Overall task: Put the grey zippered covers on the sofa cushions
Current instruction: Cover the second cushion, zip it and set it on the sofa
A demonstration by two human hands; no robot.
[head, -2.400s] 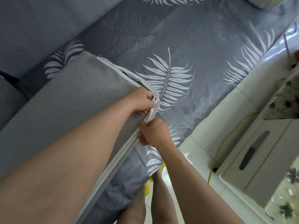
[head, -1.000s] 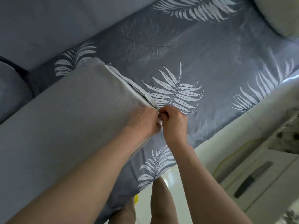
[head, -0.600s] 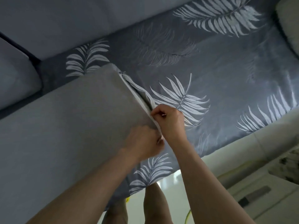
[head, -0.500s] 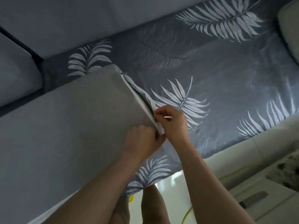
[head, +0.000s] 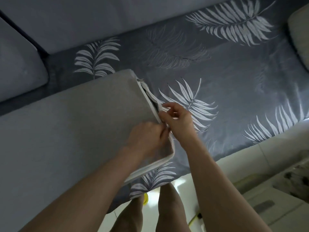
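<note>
**Zip most of the way round, last stretch still gaping**

Head view: the sofa cushion is already inside its grey cover (head: 75,131). It lies flat across the seat of the sofa, on a leaf-print sheet (head: 242,101), with one short end turned toward the middle of the seat. No bare filling shows anywhere except in the dark slit at that end.

The zip (head: 151,97) runs along the near long edge, turns the near corner and goes up the short end. Its pale tape looks closed along the near edge and round the corner as far as the hands. From there to the far corner the two sides stand apart.

The left hand (head: 148,138) lies on top of the cover by the near corner. Its fingers are curled over the edge, gripping the fabric just behind the closed part of the zip. The right hand (head: 178,119) sits just beside it on the sheet side, with fingers bent and thumb and forefinger pinched at the zip where closed meets open. The pull itself is too small to make out.

As a judgement, this cushion is nearly finished: the stuffing is done and only the rest of the short end needs zipping. A pale cushion (head: 299,36) at the far right edge of the seat may still need a cover, though too little of it shows to tell. The sofa back (head: 100,22) already looks grey and dressed.
</note>
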